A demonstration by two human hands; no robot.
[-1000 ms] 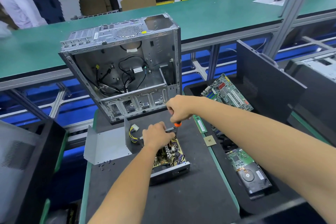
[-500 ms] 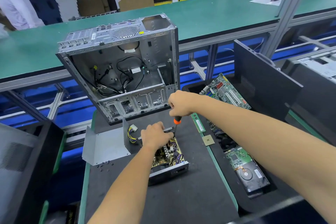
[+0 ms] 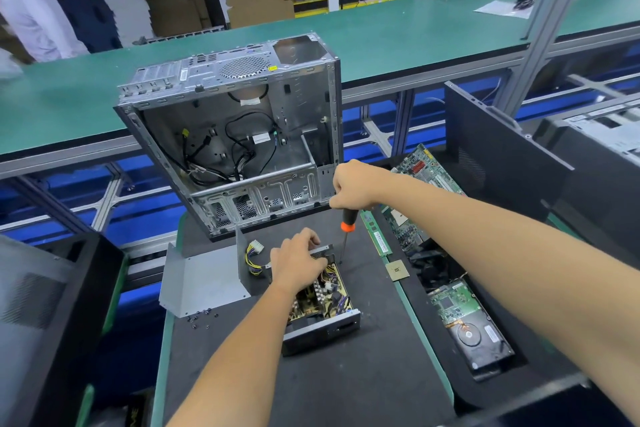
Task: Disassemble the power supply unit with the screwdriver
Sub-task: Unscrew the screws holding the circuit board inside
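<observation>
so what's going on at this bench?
A person is taking apart a power supply unit on the black mat. The left hand grips its far end, cover already off and circuit board exposed. The right hand holds an orange-and-black screwdriver upright, tip down beside the unit's far right corner. An emptied computer case stands behind.

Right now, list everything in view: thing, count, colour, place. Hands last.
power supply unit: one, open, black mat centre
cover: one, grey, left of unit
loose screws: several, dark, by cover
computer case: one, silver, behind unit
screwdriver: one, orange-black, upright, right of unit
memory stick: one, green, mat's right edge
processor chip: one, gold, mat's right edge
hard drive: one, right bin
circuit boards: several, green, right bin
left hand: on unit
right hand: grips screwdriver
</observation>
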